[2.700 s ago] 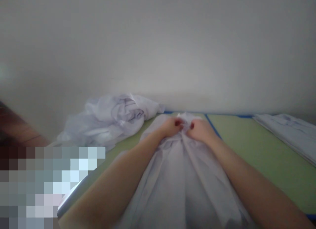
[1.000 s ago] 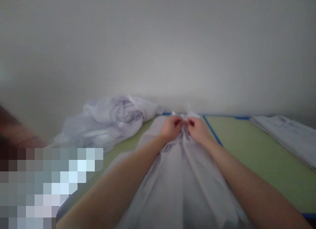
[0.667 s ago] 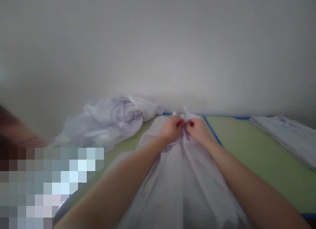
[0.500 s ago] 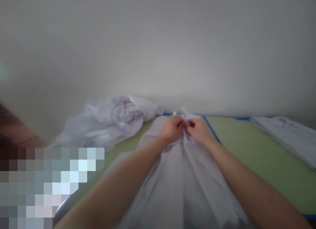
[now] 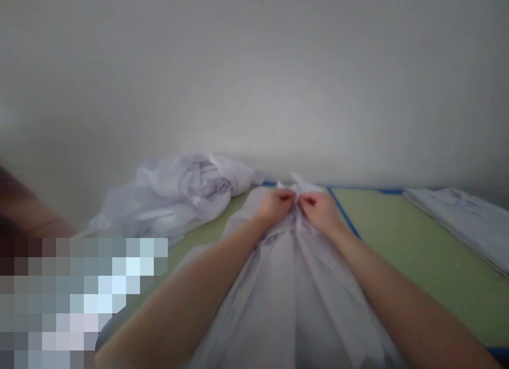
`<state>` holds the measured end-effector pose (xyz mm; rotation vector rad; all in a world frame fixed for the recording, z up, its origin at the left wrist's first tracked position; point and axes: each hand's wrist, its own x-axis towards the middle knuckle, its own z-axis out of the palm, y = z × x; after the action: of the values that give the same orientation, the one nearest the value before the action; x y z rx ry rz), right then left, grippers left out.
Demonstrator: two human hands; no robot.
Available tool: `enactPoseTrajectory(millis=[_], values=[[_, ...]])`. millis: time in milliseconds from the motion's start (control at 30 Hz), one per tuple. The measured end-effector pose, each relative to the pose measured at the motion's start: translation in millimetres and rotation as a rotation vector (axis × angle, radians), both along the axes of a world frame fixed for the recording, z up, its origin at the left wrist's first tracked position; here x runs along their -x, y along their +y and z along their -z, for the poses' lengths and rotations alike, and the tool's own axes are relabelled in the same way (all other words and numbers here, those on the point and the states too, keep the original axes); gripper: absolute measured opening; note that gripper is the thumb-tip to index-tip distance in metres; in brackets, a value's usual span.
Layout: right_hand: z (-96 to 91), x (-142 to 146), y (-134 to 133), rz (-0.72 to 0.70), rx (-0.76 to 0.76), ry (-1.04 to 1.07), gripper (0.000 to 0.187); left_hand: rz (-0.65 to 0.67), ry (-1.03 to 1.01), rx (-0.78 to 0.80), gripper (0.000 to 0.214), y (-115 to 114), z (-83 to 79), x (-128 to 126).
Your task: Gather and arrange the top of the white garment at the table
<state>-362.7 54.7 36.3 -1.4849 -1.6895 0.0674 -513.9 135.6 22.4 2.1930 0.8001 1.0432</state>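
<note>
A white garment (image 5: 294,295) lies stretched out in front of me, running from the bottom edge up toward the wall, with long creases fanning down from its far end. My left hand (image 5: 277,205) pinches the cloth near that far end, fingers closed. Close beside it, my right hand (image 5: 318,209) also grips the cloth between thumb and fingers. The fingertips of both hands almost meet, and the cloth bunches between and below them. Small white points of fabric, perhaps a collar, stick up behind the hands. Any small part held in the fingertips is too blurred to make out.
A crumpled heap of white cloth (image 5: 199,186) lies to the left, against the wall (image 5: 278,82). At the right is a flat, folded white garment (image 5: 465,220). Beneath everything is a green mat (image 5: 397,247) with blue edging. Pixelation covers the lower left.
My hands stay at the same place on the garment; only the fingers shift slightly, with a little more space between the two hands. The heap and the folded garment have not moved.
</note>
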Motion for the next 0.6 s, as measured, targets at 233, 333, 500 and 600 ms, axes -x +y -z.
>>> enactPoseTrajectory(millis=[233,333,500,600], values=[[-0.8,5.9,-3.5,0.142,-0.075,-0.235,0.025,0.065,0.03,0.086,0.025,-4.9,-2.9,-2.5],[0.4,6.6,-2.6,0.165,-0.088,-0.272,0.026,0.01,0.041,0.075,0.03,-7.6,-3.8,-4.4],[3.0,7.2,-2.0,0.144,-0.121,-0.245,0.024,-0.058,0.078,0.046,0.028,-5.6,-2.2,-5.1],[5.3,6.8,-0.7,0.128,-0.124,-0.237,0.023,-0.064,0.084,0.007,0.027,-3.8,-2.3,-4.8]])
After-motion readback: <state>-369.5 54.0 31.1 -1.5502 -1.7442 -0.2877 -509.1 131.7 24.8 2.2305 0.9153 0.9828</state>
